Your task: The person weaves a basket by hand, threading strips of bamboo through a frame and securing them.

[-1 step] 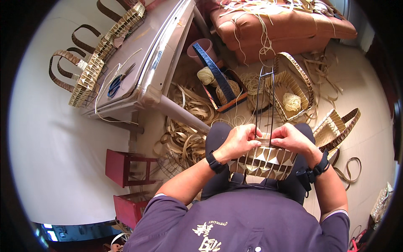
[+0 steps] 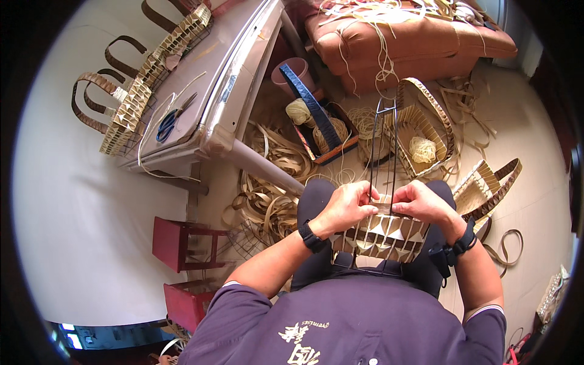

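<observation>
A small wire-framed basket [image 2: 389, 234] rests on my lap between my knees, woven with brown and cream strips in a pointed pattern. Its tall bare wire handle [image 2: 395, 140] rises away from me. My left hand [image 2: 350, 204] is closed at the far rim, thumb and fingers pinching one end of a flat brown strip [image 2: 382, 207]. The other end is pinched by my right hand [image 2: 423, 202], just right of the handle wire. The strip lies along the rim between my thumbs. My fingertips partly hide behind the strip and wires.
Ahead on the floor stand a blue-handled basket [image 2: 328, 131] with twine balls and a tan basket [image 2: 409, 146]. Another basket [image 2: 480, 188] lies to the right. Coiled strips [image 2: 267, 194] heap at the left. Scissors [image 2: 173, 118] lie on the table [image 2: 213, 79]. Red stools [image 2: 182, 243] stand left.
</observation>
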Available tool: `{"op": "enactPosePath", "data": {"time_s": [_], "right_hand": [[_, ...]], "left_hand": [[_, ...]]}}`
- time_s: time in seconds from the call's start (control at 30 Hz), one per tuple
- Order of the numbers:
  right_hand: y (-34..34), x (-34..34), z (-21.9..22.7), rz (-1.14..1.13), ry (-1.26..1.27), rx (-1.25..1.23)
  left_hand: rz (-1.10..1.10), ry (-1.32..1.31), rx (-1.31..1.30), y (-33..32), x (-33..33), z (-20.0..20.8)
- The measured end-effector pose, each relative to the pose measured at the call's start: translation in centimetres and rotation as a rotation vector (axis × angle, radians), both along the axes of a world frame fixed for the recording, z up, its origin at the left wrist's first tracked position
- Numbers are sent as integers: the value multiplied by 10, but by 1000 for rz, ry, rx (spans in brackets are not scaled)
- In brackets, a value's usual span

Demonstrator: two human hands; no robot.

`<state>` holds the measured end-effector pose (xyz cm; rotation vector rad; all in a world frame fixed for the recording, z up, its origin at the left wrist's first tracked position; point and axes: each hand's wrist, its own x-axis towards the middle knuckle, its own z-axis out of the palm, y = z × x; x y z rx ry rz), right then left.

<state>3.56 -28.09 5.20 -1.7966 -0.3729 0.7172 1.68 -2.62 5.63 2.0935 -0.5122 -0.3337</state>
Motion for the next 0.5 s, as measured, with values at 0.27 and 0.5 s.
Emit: {"op": "enactPosePath", "data": {"time_s": [0.27, 0.5], "right_hand": [[11, -16, 30, -11, -447, -430], [9, -30, 41, 23, -697, -594]], "left_hand": [[27, -85, -47, -1, -2, 19], [-68, -529, 44, -28, -14, 38]]}}
